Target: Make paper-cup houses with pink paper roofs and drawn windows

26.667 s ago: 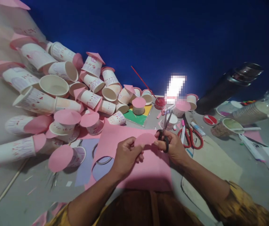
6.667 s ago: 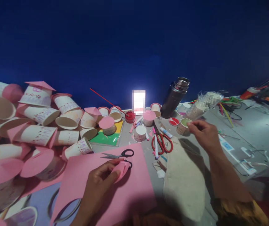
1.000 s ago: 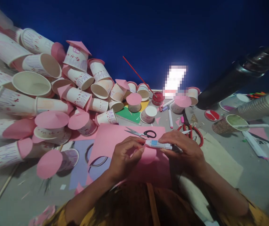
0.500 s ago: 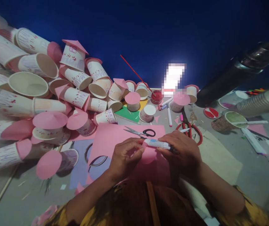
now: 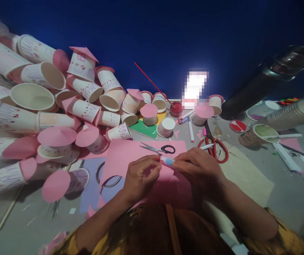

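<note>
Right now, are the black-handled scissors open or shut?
Slightly open: the black-handled scissors lie on the pink paper with their two blades apart in a narrow V.

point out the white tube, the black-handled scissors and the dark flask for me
White tube (image 5: 169,161): head view, on its blue label.
Black-handled scissors (image 5: 156,149): head view, on the blades near the pivot.
Dark flask (image 5: 259,86): head view, on the middle of its body.

The right hand (image 5: 197,165) holds a white-and-blue cylindrical tube (image 5: 168,161) at a pink paper piece (image 5: 166,173) in the left hand (image 5: 141,175), near black-handled scissors (image 5: 159,150).
</note>
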### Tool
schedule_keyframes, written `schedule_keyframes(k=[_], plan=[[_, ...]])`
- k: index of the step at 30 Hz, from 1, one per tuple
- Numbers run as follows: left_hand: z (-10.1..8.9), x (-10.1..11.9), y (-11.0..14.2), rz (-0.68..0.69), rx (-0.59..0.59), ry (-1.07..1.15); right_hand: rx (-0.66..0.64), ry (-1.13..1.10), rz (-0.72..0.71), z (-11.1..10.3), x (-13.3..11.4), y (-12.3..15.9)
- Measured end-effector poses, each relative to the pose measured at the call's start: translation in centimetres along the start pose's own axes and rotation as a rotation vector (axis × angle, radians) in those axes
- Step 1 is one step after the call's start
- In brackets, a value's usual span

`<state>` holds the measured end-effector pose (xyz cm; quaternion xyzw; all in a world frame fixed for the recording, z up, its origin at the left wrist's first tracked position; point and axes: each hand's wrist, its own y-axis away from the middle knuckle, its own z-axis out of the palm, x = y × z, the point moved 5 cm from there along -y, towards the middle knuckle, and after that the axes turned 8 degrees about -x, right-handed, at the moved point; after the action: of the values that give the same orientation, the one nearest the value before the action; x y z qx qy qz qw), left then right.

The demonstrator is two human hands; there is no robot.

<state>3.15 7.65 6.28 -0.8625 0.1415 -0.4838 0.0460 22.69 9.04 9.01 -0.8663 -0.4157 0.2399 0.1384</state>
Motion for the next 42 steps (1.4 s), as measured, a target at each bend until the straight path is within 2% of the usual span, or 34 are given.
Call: schedule_keyframes(k=[7,16,24,29,33,36,39,40,42], plan=[[0.3,0.5,0.1,0.111,0.005,-0.043,0.057,-0.033,0.095,-0.4,0.2,0.1],[0.5,0.9,0.1,0.212,0.028,-0.066,0.122,0.085,0.125,-0.2,-0.4,0.3],[0.3,0.5,0.2,0.160,0.038,-0.056,0.106,0.004,-0.020,0.1,-0.5,0.0],[0.3,0.4,0.1,0.114,0.005,-0.025,0.075,-0.115,-0.052,0.1,0.0,0.1],[0.5,0.4,0.0,0.102,-0.018,-0.004,0.038,-0.072,-0.103,0.2,-0.1,0.1],[0.5,0.3,0.0,0.079,-0.013,0.038,0.112,-0.029,-0.022,-0.1,0.2,0.2],[0.4,-0.1,0.1,-0.021,-0.016,0.156,0.186,-0.119,0.090,-0.4,0.8,0.2],[0.4,-0.2,0.2,-0.067,-0.022,0.211,0.214,-0.190,0.153,-0.5,1.2,0.3],[0.3,-0.4,0.2,-0.152,-0.020,0.319,0.278,-0.403,0.387,-0.6,2.7,0.7]])
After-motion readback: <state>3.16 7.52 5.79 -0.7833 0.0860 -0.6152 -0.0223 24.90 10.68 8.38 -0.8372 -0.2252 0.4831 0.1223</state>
